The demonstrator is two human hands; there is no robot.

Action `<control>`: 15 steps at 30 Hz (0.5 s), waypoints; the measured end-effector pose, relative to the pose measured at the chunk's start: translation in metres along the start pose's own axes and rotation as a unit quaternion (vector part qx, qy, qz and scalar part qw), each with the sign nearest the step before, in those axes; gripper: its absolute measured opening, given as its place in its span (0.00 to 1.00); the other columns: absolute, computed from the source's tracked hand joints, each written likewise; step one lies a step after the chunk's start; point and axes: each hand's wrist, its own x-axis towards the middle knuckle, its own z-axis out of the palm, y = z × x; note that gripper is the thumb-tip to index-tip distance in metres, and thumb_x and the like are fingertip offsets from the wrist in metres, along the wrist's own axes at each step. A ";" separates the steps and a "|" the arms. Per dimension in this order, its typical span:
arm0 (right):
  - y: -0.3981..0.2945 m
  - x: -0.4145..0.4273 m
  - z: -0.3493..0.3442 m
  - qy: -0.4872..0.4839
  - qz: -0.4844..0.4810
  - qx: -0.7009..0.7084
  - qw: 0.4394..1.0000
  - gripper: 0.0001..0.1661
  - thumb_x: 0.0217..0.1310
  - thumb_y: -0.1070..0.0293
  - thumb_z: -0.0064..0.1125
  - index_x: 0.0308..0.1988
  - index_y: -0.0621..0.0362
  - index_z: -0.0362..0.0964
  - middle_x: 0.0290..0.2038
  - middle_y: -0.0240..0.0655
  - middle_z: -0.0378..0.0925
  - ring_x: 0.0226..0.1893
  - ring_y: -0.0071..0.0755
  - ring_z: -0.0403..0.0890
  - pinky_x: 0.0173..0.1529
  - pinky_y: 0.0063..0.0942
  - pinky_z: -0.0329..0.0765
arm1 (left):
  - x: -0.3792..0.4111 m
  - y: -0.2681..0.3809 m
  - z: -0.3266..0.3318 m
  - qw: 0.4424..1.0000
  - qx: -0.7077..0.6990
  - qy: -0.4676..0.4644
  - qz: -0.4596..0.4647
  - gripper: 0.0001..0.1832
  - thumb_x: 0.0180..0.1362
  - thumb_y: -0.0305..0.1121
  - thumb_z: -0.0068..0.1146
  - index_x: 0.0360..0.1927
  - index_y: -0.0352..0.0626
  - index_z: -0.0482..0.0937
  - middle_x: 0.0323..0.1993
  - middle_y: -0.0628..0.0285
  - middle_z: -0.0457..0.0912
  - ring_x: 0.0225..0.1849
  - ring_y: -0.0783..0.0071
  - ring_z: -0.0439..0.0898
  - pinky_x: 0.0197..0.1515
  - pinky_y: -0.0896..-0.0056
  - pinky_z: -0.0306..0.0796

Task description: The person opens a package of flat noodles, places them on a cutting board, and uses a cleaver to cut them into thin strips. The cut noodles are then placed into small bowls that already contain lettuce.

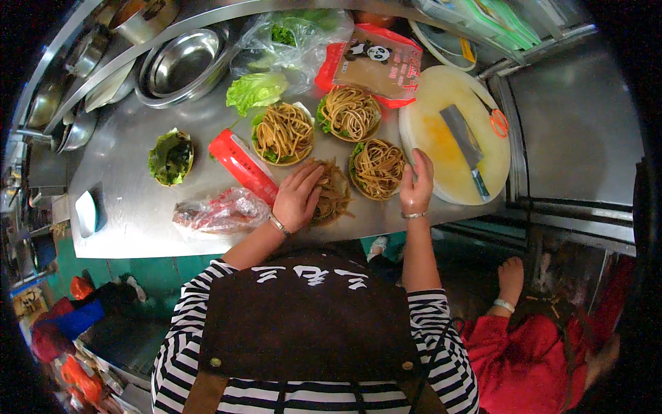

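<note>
My left hand (296, 201) lies over the left side of a small bowl of brown shredded food (333, 194), fingers stretched and partly covering it. Some shreds hang over that bowl's rim. Just right of a bowl of brown noodle-like strands (380, 168), my right hand (417, 187) is raised with thumb and fingers apart, holding nothing. Whether it touches the bowl's rim is unclear. Two similar bowls of strands on green leaves, one at the back left (284, 133) and one at the back right (350, 113), stand behind.
A bowl of dark leafy greens (171, 158) is at left. A red packet (243, 165) and a clear plastic bag (222, 212) lie beside my left hand. On the round cutting board (421, 114) rest a cleaver (463, 137) and orange-handled scissors (499, 123). A person in red (532, 357) is at lower right.
</note>
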 end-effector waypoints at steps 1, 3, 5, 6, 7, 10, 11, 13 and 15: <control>-0.012 -0.004 -0.001 -0.014 -0.007 0.004 1.000 0.20 0.56 0.72 0.56 0.50 0.62 0.71 0.52 0.46 0.71 0.53 0.52 0.70 0.59 0.41 0.66 | 0.001 0.000 -0.002 1.000 -0.003 0.004 0.000 0.24 0.54 0.27 0.53 0.56 0.38 0.69 0.55 0.49 0.72 0.57 0.49 0.69 0.60 0.55 0.63; -0.043 -0.016 0.001 -0.041 -0.021 0.014 0.999 0.20 0.57 0.73 0.55 0.50 0.62 0.71 0.51 0.47 0.72 0.52 0.53 0.71 0.58 0.40 0.67 | 0.003 0.002 -0.007 1.000 -0.006 0.012 0.000 0.23 0.55 0.27 0.52 0.56 0.37 0.70 0.55 0.49 0.72 0.57 0.49 0.69 0.60 0.55 0.63; -0.065 -0.037 0.004 -0.134 -0.047 0.036 0.989 0.24 0.55 0.72 0.58 0.53 0.61 0.71 0.54 0.45 0.70 0.54 0.48 0.71 0.58 0.37 0.69 | 0.005 0.003 -0.014 0.999 -0.029 0.025 -0.016 0.21 0.55 0.25 0.52 0.54 0.37 0.71 0.53 0.49 0.73 0.55 0.49 0.71 0.58 0.56 0.65; -0.073 -0.048 0.006 -0.183 -0.076 0.031 0.980 0.26 0.53 0.70 0.62 0.53 0.61 0.70 0.55 0.45 0.69 0.54 0.49 0.71 0.57 0.38 0.69 | 0.003 0.003 -0.019 0.998 -0.038 0.032 -0.024 0.20 0.55 0.25 0.51 0.54 0.37 0.72 0.52 0.49 0.74 0.54 0.49 0.72 0.57 0.57 0.66; -0.081 -0.058 0.006 -0.204 -0.075 0.030 0.976 0.31 0.51 0.68 0.64 0.55 0.60 0.68 0.56 0.45 0.68 0.54 0.49 0.71 0.56 0.38 0.71 | 0.001 0.001 -0.023 0.998 -0.035 0.034 -0.038 0.19 0.55 0.24 0.51 0.53 0.37 0.72 0.51 0.49 0.75 0.52 0.50 0.73 0.56 0.57 0.68; -0.096 -0.081 0.009 -0.258 -0.056 0.018 0.964 0.44 0.46 0.63 0.70 0.61 0.58 0.59 0.58 0.45 0.64 0.55 0.51 0.70 0.51 0.38 0.74 | -0.011 -0.005 -0.033 0.994 -0.052 0.046 -0.082 0.15 0.55 0.22 0.51 0.48 0.37 0.75 0.46 0.50 0.78 0.47 0.51 0.76 0.50 0.59 0.71; -0.095 -0.088 0.013 -0.270 -0.037 0.007 0.962 0.48 0.44 0.62 0.71 0.63 0.58 0.56 0.59 0.45 0.62 0.55 0.51 0.70 0.50 0.39 0.75 | -0.015 -0.006 -0.038 0.994 -0.045 0.043 -0.089 0.15 0.55 0.22 0.51 0.47 0.37 0.75 0.46 0.50 0.78 0.47 0.51 0.77 0.49 0.59 0.72; -0.088 -0.098 0.021 -0.268 -0.016 -0.022 0.963 0.52 0.43 0.61 0.71 0.65 0.57 0.51 0.59 0.45 0.62 0.54 0.51 0.71 0.46 0.39 0.77 | -0.019 -0.003 -0.045 0.994 -0.034 0.035 -0.100 0.14 0.54 0.22 0.51 0.46 0.37 0.76 0.46 0.50 0.78 0.46 0.50 0.77 0.49 0.59 0.72; -0.079 -0.104 0.032 -0.239 -0.011 -0.058 0.969 0.54 0.43 0.62 0.71 0.66 0.57 0.47 0.56 0.47 0.66 0.50 0.50 0.74 0.43 0.39 0.78 | -0.020 0.005 -0.052 0.994 -0.038 0.040 -0.095 0.14 0.54 0.22 0.51 0.45 0.37 0.76 0.45 0.50 0.78 0.45 0.50 0.77 0.49 0.58 0.72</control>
